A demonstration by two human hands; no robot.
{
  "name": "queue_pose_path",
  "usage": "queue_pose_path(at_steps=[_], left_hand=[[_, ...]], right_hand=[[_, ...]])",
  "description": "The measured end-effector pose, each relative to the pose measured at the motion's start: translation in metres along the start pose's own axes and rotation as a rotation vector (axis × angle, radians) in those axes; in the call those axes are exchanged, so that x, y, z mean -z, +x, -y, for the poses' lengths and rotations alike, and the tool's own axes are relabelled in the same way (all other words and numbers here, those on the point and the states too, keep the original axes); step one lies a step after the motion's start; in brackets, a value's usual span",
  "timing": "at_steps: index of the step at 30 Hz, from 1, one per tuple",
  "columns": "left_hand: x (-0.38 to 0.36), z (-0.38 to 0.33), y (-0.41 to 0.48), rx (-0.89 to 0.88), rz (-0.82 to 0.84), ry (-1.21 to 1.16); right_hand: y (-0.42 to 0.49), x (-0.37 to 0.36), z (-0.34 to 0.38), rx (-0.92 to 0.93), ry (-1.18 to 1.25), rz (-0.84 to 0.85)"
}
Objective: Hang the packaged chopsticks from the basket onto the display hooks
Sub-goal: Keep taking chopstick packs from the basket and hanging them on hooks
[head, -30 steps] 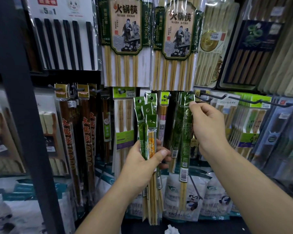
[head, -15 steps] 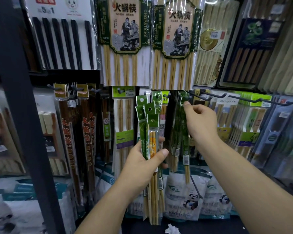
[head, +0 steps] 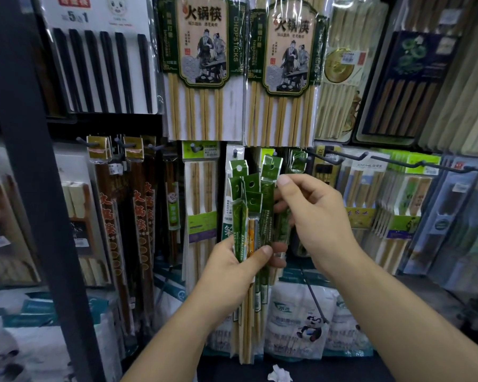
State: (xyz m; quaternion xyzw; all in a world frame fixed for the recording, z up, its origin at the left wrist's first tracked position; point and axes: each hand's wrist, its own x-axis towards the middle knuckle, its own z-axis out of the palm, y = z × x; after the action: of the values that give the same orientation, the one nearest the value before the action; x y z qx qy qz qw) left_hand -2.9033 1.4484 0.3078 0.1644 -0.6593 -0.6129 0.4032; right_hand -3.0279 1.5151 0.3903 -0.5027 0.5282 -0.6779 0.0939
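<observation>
Packed chopstick racks fill the frame. At centre, our right hand's [head: 315, 216] fingertips pinch one green pack [head: 269, 188], and our left hand [head: 232, 268] grips the bundle [head: 242, 224]. A careless tug could spill neighbours, or miss the hook [head: 335, 160].

Green-and-beige card on bamboo chopstick pack [head: 204, 42], 12 o'clock: "火锅筷", vertical "CHOPSTICKS", "happiness", "10双装". Twin green-and-beige card [head: 290, 51], 1 o'clock: "火锅筷", "happiness". White card of black chopsticks [head: 94, 17], 11 o'clock: "5", "1". White pack header [head: 370, 166], 3 o'clock: "JOYHER", blurry.
</observation>
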Motion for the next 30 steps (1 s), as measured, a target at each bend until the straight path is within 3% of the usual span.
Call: queue_pose_path(at_steps=[8,15,21,30], left_hand=[[-0.002,-0.001,-0.003,0.04,0.051,-0.084],[-0.002,-0.004,-0.004,0.007,-0.02,-0.158],[-0.003,-0.006,-0.003,0.003,-0.172,-0.081],[-0.002,-0.018,-0.009,0.027,-0.141,-0.176]], right_hand=[[0.003,0.002,0.001,0.012,-0.048,-0.042],[0.002,0.004,-0.004,-0.106,-0.042,0.117],[0.005,0.01,-0.004,-0.045,-0.077,0.032],[0.029,0.023,-0.004,-0.165,-0.014,-0.225]])
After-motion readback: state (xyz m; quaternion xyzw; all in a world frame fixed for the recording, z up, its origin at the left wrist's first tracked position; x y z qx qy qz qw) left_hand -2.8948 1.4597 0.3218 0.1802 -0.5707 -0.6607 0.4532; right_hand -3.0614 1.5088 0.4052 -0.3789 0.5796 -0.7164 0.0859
